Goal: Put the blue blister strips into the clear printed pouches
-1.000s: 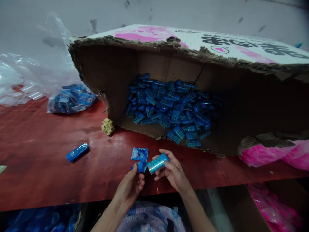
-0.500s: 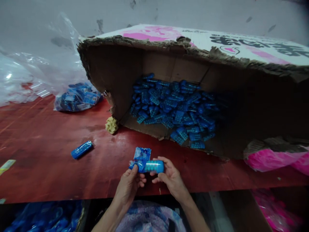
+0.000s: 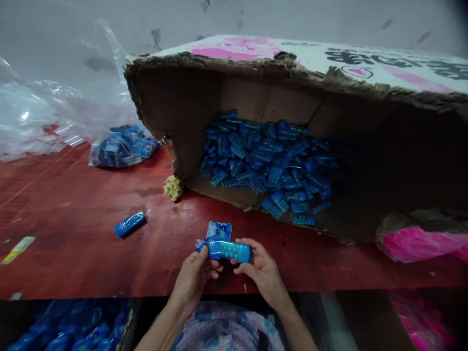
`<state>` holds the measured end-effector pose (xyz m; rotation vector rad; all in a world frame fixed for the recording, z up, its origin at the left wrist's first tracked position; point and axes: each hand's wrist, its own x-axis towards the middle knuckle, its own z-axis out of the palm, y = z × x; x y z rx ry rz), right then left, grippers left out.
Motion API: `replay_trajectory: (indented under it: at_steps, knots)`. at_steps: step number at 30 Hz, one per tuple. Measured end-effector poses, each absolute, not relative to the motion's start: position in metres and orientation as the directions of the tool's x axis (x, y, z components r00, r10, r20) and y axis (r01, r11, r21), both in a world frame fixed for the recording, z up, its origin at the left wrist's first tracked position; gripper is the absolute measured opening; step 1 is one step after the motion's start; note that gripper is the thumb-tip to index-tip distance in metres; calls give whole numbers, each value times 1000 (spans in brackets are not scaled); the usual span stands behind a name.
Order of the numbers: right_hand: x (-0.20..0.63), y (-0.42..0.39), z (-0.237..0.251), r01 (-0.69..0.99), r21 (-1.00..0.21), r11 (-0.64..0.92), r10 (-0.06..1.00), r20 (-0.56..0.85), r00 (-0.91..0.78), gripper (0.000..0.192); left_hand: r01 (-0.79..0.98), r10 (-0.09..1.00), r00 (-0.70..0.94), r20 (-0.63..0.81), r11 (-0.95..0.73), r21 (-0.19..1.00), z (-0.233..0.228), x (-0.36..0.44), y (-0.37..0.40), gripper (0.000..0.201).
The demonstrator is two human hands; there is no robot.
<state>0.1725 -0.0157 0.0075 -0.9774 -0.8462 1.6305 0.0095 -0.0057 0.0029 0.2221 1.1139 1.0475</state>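
Note:
My left hand [image 3: 195, 273] pinches a blue printed plastic wrapper [image 3: 214, 249] between thumb and fingers. The left end of a small clear tube of turquoise balls [image 3: 230, 250] reaches into or against this wrapper; exactly how far I cannot tell. At the tube's rounded blue cap, my right hand [image 3: 261, 270] grips with its fingers behind and its thumb below. Just behind the wrapper lies a flat blue printed packet [image 3: 221, 230], partly covered by it. Off to the left, a wrapped blue tube [image 3: 129, 224] rests on the red tabletop [image 3: 80, 263].
A torn cardboard box [image 3: 241, 199] on its side holds a heap of blue tubes [image 3: 270, 161]. Left of it are a clear bag of blue packets [image 3: 124, 146] and crumpled yellow paper [image 3: 173, 188]. Pink plastic [image 3: 417, 243] lies right. Blue items [image 3: 73, 326] fill a container below.
The view has shifted slightly, moving the scene a little to the right. The tube now tilts down at its cap end; both hands keep their hold.

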Motion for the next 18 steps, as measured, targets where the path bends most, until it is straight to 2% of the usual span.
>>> replay_trajectory:
  at_steps: [8,11,13,15,18]
  knots:
    - [159,-22,-11,-295,-932,-209,976,-182,-116,42,-541,769,-21,-639,528,654,3,15,-9,37]
    - [154,-28,-19,-13,-1000,-19,997,-18,-71,39,-572,751,46,-659,561,599,6,18,-8,33]
    - [153,-30,-18,143,-981,128,987,113,-111,40,-593,727,101,-679,592,545,8,16,-7,28]
    - [154,-30,-14,168,-968,185,974,158,-162,39,-589,693,174,-700,643,490,9,11,-6,23]
    - [159,-24,-10,108,-984,145,974,122,-192,27,-571,672,289,-682,693,441,10,2,-5,15]
